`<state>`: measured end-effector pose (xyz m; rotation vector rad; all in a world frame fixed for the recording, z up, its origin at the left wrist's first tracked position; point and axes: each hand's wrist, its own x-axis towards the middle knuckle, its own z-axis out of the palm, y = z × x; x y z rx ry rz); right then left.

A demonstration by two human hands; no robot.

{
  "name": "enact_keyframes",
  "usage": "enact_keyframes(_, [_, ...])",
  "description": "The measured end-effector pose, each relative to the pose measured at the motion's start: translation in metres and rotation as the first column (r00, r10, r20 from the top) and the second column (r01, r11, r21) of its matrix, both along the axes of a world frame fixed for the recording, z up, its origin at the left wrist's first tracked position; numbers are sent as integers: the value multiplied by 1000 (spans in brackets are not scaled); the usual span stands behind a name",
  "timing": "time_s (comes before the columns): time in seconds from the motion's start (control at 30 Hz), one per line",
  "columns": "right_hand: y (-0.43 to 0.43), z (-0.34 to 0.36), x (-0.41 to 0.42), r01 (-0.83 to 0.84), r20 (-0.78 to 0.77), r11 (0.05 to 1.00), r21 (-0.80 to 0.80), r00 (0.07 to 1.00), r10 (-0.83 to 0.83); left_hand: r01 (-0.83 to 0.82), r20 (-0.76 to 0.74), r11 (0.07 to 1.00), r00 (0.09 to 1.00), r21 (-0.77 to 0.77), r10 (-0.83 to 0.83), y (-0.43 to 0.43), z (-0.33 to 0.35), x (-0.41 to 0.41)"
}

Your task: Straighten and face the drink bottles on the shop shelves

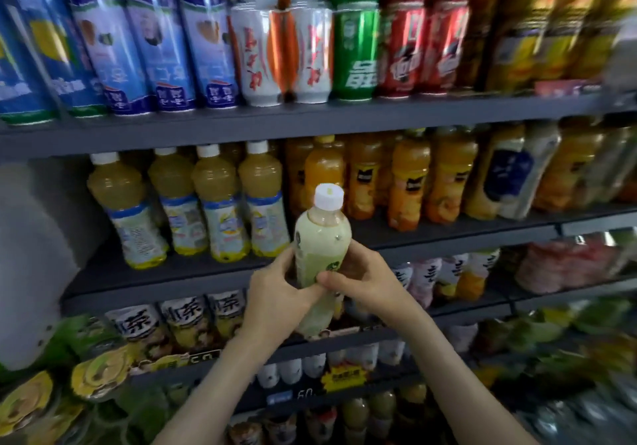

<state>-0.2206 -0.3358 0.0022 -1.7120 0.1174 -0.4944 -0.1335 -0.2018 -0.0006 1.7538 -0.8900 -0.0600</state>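
Before the middle shelf (310, 265), a pale green bottle (322, 248) is held clear of the rows in both hands, upright with a slight lean, white cap (329, 196) uppermost. It sits off the shelf, in front of the gap between the yellow bottles (220, 203) at left and the orange bottles (406, 182) at right. Judged purpose: the bottle is lifted out so its label can be turned to the front before it is set back.

Left hand (275, 293): fingers closed round the lower left side of the body, thumb across the front. Right hand (362, 279): closed on the right side, thumb pressed on the label near the left thumb. Both grips are firm and wrapped, with nothing else held. Both forearms rise from below, converging at the bottle, wrists bent slightly inward.

Motion blur prevents reading the label, so its facing cannot be confirmed. Neighbouring rows appear upright and orderly.
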Motion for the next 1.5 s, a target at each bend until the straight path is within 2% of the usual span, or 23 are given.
enact_keyframes(0.23, [-135,-5,-107,105,-72,994,-8,992,-106,119,-59,989,992,83,-114,-139,3,-97])
enact_keyframes(0.3, [-168,-8,-131,178,-65,984,-10,982,-179,156,-62,970,987,185,-147,-175,7,-116])
enact_keyframes(0.4, [-208,-12,-159,287,-69,958,17,956,-286,258,-63,876,965,408,-255,-218,17,-130])
enact_keyframes(0.47, [-230,-14,-172,369,-80,929,34,927,-365,322,-83,840,944,437,-319,-238,21,-132])
enact_keyframes(0.6, [-266,-17,-191,511,-83,856,81,859,-505,263,-141,932,962,251,-234,-270,23,-135])
enact_keyframes(0.73, [-293,-15,-205,589,-66,800,113,808,-586,108,-21,985,994,131,-106,-304,18,-151])
enact_keyframes(0.8, [-301,-15,-213,619,-55,779,101,785,-617,-8,-1,1000,1000,21,8,-319,19,-156])
enact_keyframes(0.9, [-314,-14,-221,628,-52,771,105,778,-627,-302,54,947,950,-111,309,-338,19,-141])
enact_keyframes(1.0, [-322,-14,-224,605,-67,791,92,797,-601,-489,62,867,866,-98,496,-347,17,-115])
enact_keyframes(1.07, [-323,-13,-220,590,-62,805,62,807,-587,-512,22,859,859,-18,512,-354,18,-100])
enact_keyframes(1.13, [-322,-13,-213,575,-55,816,59,818,-573,-477,-30,879,879,-4,477,-364,19,-87])
enact_keyframes(1.23, [-315,-16,-203,543,-31,835,94,840,-542,-427,-49,903,904,-46,425,-371,15,-77])
enact_keyframes(1.33, [-302,-16,-194,504,31,849,160,857,-515,-469,-19,880,883,-69,469,-365,13,-80])
enact_keyframes(1.5, [-285,-9,-173,502,164,838,213,827,-538,-431,3,880,897,-201,441,-331,0,-108])
